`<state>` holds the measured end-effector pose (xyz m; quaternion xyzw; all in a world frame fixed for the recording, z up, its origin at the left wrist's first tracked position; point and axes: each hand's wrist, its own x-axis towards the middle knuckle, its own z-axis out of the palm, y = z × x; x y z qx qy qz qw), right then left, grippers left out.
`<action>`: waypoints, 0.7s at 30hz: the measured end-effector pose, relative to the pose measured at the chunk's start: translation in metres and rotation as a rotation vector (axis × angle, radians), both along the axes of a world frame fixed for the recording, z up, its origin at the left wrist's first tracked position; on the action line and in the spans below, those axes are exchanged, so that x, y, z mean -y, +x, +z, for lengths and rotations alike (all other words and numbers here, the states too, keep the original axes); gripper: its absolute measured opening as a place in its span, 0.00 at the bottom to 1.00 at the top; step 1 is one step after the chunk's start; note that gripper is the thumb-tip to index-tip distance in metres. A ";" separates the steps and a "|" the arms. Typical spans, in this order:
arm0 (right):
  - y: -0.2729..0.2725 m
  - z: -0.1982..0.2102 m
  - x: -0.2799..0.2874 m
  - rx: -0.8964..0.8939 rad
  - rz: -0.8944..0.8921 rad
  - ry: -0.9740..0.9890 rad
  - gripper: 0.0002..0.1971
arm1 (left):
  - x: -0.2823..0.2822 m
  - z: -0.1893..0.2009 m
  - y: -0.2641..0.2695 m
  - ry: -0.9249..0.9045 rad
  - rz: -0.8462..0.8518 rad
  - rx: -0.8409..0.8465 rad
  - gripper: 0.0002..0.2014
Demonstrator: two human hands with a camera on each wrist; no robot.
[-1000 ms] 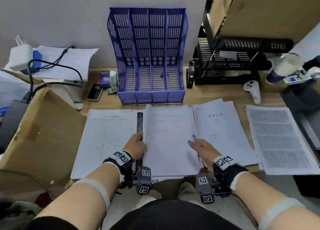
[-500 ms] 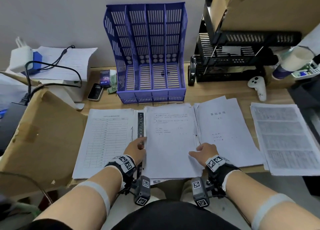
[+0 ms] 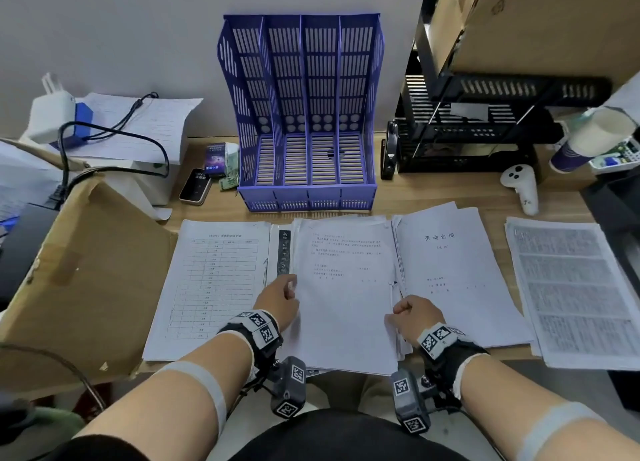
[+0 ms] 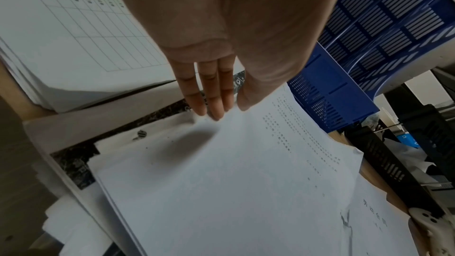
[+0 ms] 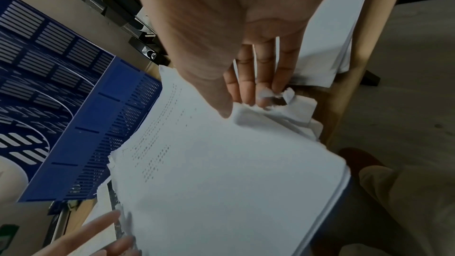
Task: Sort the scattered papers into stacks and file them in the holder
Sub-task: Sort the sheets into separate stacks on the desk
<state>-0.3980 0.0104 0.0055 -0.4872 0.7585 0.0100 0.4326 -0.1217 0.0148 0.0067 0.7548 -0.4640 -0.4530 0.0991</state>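
A wooden desk (image 3: pixel 433 193) stands against a grey wall. Nearest, the left hand (image 3: pixel 278 301) pinches the left edge of the middle stack (image 3: pixel 346 297), thumb over and fingers (image 4: pixel 214 92) under, while the right hand (image 3: pixel 414 316) grips the right edge, where some page edges are crumpled. Left of the left hand lies a table sheet (image 3: pixel 211 284); right of the right hand, two more stacks (one titled, one dense print). Beyond both hands stands the blue holder (image 3: pixel 304 114), with no papers in it.
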 end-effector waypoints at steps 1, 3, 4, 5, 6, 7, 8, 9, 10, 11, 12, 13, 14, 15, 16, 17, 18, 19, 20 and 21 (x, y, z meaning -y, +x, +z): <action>0.001 0.001 0.001 0.005 -0.004 0.013 0.05 | 0.001 0.000 -0.001 0.008 -0.024 0.013 0.21; 0.001 0.002 0.001 0.023 -0.015 0.035 0.05 | 0.004 0.000 -0.004 0.027 -0.074 0.073 0.10; 0.002 0.002 0.002 0.031 -0.019 0.040 0.04 | 0.006 -0.001 -0.004 0.038 -0.084 0.097 0.07; 0.003 0.004 0.002 0.036 -0.021 0.036 0.03 | 0.007 -0.003 -0.004 0.056 -0.087 0.123 0.08; 0.003 0.004 0.003 0.038 -0.023 0.026 0.02 | 0.009 -0.003 -0.004 0.069 -0.082 0.134 0.07; 0.003 0.006 0.003 0.036 -0.022 0.017 0.01 | 0.010 -0.001 -0.004 0.080 -0.083 0.138 0.03; 0.004 0.006 0.003 0.033 -0.021 0.008 0.02 | 0.012 -0.002 -0.004 0.081 -0.091 0.144 0.03; 0.003 0.006 0.004 0.035 -0.024 0.006 0.04 | 0.013 -0.004 -0.003 0.086 -0.102 0.150 0.06; 0.003 0.007 0.004 0.044 -0.025 0.008 0.06 | 0.014 -0.005 -0.002 0.084 -0.107 0.157 0.08; 0.003 0.008 0.004 0.052 -0.025 0.013 0.08 | 0.014 -0.006 -0.002 0.080 -0.102 0.160 0.08; 0.002 0.008 0.003 0.057 -0.027 0.022 0.09 | 0.015 -0.007 -0.002 0.084 -0.094 0.162 0.06; 0.002 0.008 0.003 0.067 -0.031 0.031 0.10 | 0.016 -0.007 -0.002 0.101 -0.085 0.160 0.06; 0.001 0.008 0.004 0.075 -0.036 0.039 0.09 | 0.016 -0.008 -0.002 0.110 -0.077 0.159 0.10; 0.001 0.008 0.003 0.081 -0.044 0.048 0.08 | 0.017 -0.009 -0.003 0.118 -0.070 0.158 0.14; 0.000 0.009 0.003 0.090 -0.058 0.053 0.08 | 0.018 -0.010 -0.002 0.117 -0.063 0.156 0.18; 0.000 0.009 0.003 0.108 -0.074 0.060 0.09 | 0.019 -0.010 -0.002 0.117 -0.058 0.154 0.19; 0.000 0.006 0.003 0.126 -0.101 0.072 0.11 | 0.019 -0.010 -0.002 0.115 -0.055 0.151 0.20; 0.000 0.005 0.003 0.142 -0.119 0.073 0.11 | 0.020 -0.011 -0.001 0.115 -0.049 0.145 0.20; 0.000 0.004 0.002 0.153 -0.125 0.065 0.10 | 0.021 -0.011 0.000 0.116 -0.041 0.131 0.21; 0.000 0.001 0.002 0.150 -0.123 0.064 0.07 | 0.022 -0.011 0.001 0.121 -0.030 0.111 0.22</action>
